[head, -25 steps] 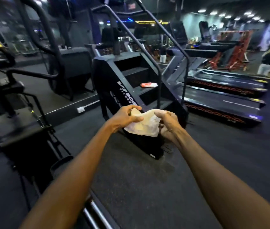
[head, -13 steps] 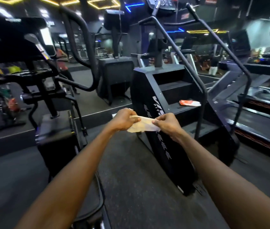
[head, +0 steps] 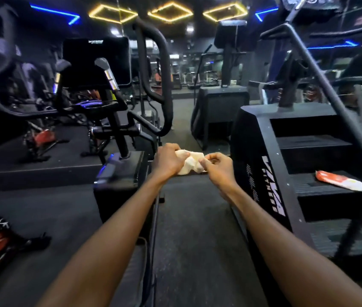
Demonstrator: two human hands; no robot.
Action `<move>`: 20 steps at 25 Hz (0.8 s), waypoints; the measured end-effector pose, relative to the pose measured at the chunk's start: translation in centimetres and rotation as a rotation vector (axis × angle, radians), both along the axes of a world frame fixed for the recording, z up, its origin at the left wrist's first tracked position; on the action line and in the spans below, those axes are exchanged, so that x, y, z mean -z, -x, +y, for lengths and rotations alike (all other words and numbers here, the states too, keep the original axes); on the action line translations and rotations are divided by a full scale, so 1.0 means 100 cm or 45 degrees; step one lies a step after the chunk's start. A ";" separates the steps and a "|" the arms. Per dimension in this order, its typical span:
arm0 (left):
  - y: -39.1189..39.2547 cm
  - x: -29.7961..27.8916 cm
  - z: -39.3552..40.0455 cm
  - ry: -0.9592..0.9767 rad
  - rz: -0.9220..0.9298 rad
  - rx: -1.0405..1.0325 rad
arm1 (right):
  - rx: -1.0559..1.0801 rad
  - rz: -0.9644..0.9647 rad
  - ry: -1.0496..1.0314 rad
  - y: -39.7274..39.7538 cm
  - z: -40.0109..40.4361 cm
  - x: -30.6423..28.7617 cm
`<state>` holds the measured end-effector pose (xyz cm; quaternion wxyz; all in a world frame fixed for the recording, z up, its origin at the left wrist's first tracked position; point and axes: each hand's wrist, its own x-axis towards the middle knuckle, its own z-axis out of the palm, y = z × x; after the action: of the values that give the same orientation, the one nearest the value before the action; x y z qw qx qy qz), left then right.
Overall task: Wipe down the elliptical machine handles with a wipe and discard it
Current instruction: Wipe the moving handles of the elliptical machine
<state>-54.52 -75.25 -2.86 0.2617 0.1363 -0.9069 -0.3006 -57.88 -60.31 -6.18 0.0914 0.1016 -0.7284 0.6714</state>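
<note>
Both hands, the left (head: 168, 161) and right (head: 217, 167), pinched the wipe (head: 191, 162) between them; the upright handle (head: 153, 69) stood ahead-left, nearer the left.

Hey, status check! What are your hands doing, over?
Left hand and right hand both gripping the crumpled white wipe. Elliptical handle ahead to the left, not yet touched. Nothing between hands and handle.
</note>
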 end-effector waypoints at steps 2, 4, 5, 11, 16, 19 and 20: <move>0.026 -0.007 -0.004 -0.075 -0.032 0.013 | -0.188 0.046 0.019 0.018 -0.024 -0.006; 0.051 -0.018 -0.015 -0.324 -0.049 0.075 | -0.286 0.111 -0.040 0.045 -0.045 -0.013; 0.064 -0.022 -0.023 -0.482 -0.042 0.109 | -0.296 0.180 -0.112 0.060 -0.055 -0.017; 0.133 -0.050 -0.079 -0.797 -0.023 0.319 | -0.143 0.460 -0.323 0.163 -0.109 -0.059; 0.193 -0.067 -0.138 -0.725 0.181 0.130 | -0.131 0.590 -0.291 0.240 -0.151 -0.093; 0.227 -0.070 -0.165 -0.487 0.259 -0.021 | -0.101 0.783 -0.389 0.283 -0.174 -0.104; 0.238 -0.071 -0.173 -0.380 0.285 -0.070 | -0.083 0.887 -0.419 0.296 -0.180 -0.108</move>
<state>-78.34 -92.52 4.21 0.3461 0.1639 -0.8134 -0.4379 -87.50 -78.31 4.61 0.2945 0.3600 -0.7481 0.4734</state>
